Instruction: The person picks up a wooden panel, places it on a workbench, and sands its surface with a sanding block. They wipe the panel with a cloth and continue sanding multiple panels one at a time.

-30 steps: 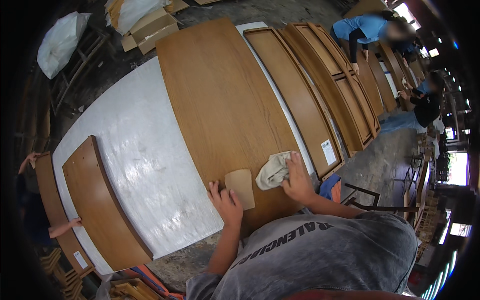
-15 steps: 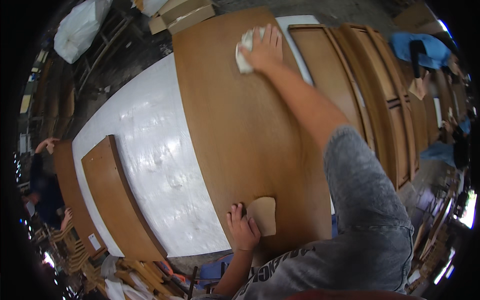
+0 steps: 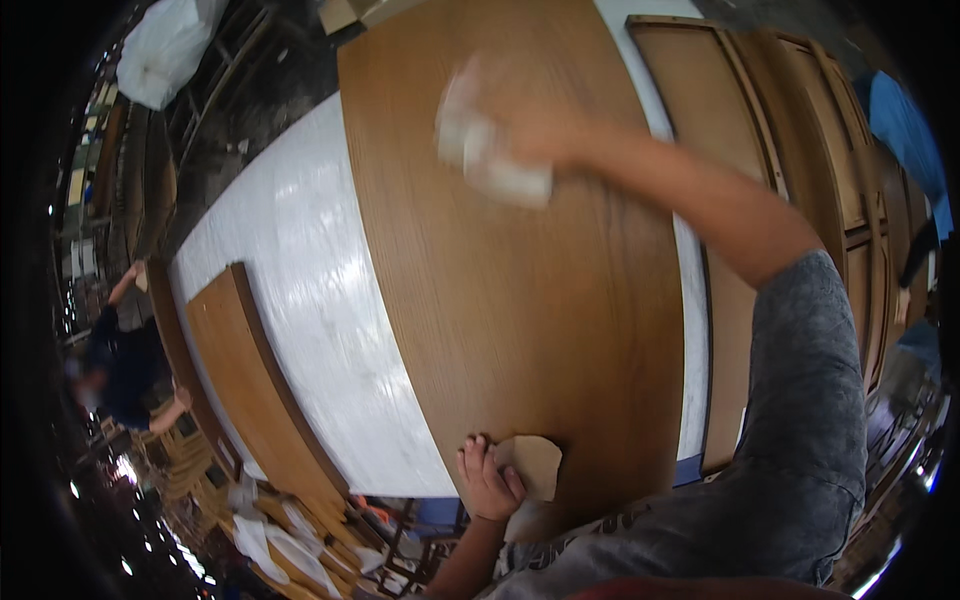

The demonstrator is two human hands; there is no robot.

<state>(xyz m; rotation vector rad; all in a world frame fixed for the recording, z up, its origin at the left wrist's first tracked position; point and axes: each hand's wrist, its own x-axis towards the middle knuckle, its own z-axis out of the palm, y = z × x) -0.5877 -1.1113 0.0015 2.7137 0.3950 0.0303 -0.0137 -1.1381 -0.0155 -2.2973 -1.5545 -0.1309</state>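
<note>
A wide brown wooden panel lies flat in front of me. Over its far part my right hand presses a white cloth; both are smeared by motion. At the panel's near edge rests my left hand. A tan sheet that looks like sandpaper sticks out between its thumb and index finger, its far edge slightly raised with a dark shadow beneath.
White sheeting covers the surface under the panel. A narrower wooden board lies to the left, where another person grips a board's edge. Framed wooden panels line the right side, with a blue-clad person beyond.
My right hand has swept the cloth nearer and a little left across the panel. My left hand keeps the tan sheet at the near edge. The whole view has shifted slightly.
</note>
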